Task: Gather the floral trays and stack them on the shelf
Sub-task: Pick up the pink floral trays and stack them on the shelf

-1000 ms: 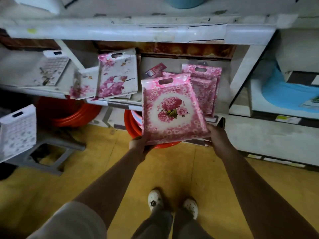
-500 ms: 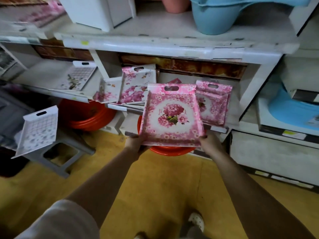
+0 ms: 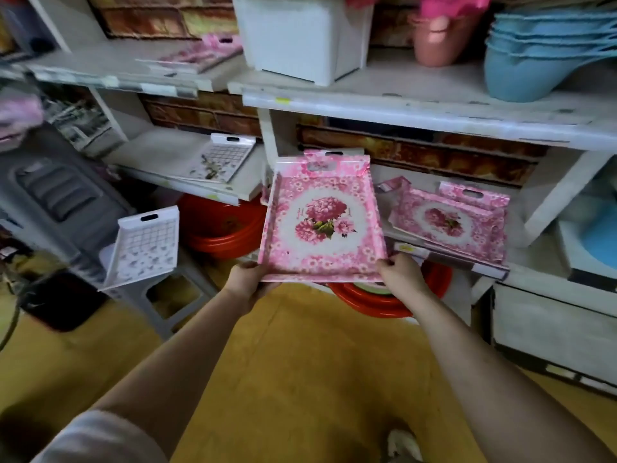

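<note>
Head: both hands [image 3: 248, 282] grip pink tray [image 3: 322, 218] near edge.

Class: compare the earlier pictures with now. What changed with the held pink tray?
The held pink tray has shifted left, away from the shelved pink tray. Left hand and right hand keep their grip on its near corners. The rest stayed put.
</note>
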Demonstrator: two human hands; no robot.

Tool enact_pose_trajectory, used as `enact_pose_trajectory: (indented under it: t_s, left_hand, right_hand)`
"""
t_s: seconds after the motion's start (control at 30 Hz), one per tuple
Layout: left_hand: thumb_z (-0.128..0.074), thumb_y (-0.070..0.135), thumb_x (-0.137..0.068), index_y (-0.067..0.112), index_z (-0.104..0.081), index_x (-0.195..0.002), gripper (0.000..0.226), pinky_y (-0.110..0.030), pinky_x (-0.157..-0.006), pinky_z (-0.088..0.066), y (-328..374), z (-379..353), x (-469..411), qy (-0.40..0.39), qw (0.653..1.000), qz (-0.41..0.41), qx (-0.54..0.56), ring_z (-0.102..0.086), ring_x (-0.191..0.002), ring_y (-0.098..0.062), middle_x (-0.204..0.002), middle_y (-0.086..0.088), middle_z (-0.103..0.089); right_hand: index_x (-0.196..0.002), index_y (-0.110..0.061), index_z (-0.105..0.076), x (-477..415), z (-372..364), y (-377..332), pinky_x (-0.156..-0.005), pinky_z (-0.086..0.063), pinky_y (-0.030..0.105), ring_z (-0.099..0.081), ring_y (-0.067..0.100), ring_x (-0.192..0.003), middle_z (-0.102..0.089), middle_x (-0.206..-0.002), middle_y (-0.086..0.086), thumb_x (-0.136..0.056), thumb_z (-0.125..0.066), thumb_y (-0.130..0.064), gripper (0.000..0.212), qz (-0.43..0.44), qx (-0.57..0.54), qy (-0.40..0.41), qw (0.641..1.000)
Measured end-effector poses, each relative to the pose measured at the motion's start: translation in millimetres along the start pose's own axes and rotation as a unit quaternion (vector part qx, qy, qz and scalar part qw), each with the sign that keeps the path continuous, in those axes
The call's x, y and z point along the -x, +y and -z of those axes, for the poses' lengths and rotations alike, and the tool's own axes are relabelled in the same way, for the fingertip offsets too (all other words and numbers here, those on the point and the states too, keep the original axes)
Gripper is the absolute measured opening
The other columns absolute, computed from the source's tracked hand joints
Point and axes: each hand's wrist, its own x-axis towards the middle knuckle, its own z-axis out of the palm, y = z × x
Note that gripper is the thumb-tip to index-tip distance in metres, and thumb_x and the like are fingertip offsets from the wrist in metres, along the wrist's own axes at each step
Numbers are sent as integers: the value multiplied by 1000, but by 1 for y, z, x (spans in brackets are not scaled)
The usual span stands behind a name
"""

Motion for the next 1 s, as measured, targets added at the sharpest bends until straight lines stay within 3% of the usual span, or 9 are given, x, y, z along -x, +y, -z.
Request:
enact_pose_trajectory:
  t_s: [0.1,0.2,0.33,0.5,0.57,0.67,0.83,1.0]
  left_hand:
    - [-60,2,-87,1,-60,-83,5,-15,-38,-47,10,42,0,32,999,-23,-4,-60,-51,-13,-72,-10,-58]
    - [-60,2,-87,5,-59,-77,10,-15,-40,-48,14,78,-2,66,997,-39,9,-56,-59,-15,-73,-9,-57]
    - [-61,7,-87,8,-59,-76,11,-15,-39,-47,17,116,-8,105,993,-51,7,-54,-58,-19,-72,-10,-57]
    - [-63,9,-86,6,-60,-81,6,-15,-37,-43,35,149,-25,158,984,-85,-6,-57,-38,-11,-60,-5,-61]
    - [-64,10,-86,8,-60,-80,7,-20,-43,-48,46,157,-35,170,981,-95,-10,-61,-45,-14,-58,-4,-64]
    - [-65,13,-86,12,-60,-79,9,-26,-53,-51,69,171,-59,198,976,-94,-9,-59,-62,-20,-75,-7,-62]
    - [-64,19,-87,15,-62,-84,6,-29,-68,-50,102,190,-97,231,967,-105,-19,-59,-72,-18,-80,-2,-63]
    - [-61,19,-89,11,-60,-101,14,-17,-57,-49,119,211,-120,255,958,-130,5,-62,-74,-11,-85,1,-64]
  right_hand:
    - [-85,-6,-49,7,-26,-37,-49,-28,28,-47,22,-59,-44,-62,2,-91,-49,-23,19,29,11,-2,1000]
    - [-96,-4,-57,11,-52,-66,-49,-31,26,-52,25,-67,-56,-78,10,-91,-49,-22,20,65,15,-14,998]
    - [-87,-5,-55,7,-83,-96,-52,-34,33,-55,29,-74,-56,-74,9,-89,-48,-18,15,94,10,-21,995]
    - [-101,0,-58,-19,-127,-133,-67,-38,32,-58,32,-87,-61,-95,16,-90,-51,-17,21,119,0,-38,992]
    - [-99,2,-59,-34,-143,-148,-67,-38,32,-56,29,-82,-59,-90,16,-89,-50,-16,21,125,-10,-45,991]
    - [-92,-1,-59,-63,-166,-178,-66,-35,31,-54,27,-79,-56,-84,17,-90,-49,-14,16,134,-12,-60,989]
    - [-107,0,-57,-101,-195,-227,-74,-45,36,-59,35,-99,-63,-107,20,-92,-49,-14,22,154,-25,-78,985]
    - [-111,-5,-55,-127,-223,-263,-87,-50,46,-58,35,-103,-61,-112,17,-92,-48,-19,25,169,-23,-114,979]
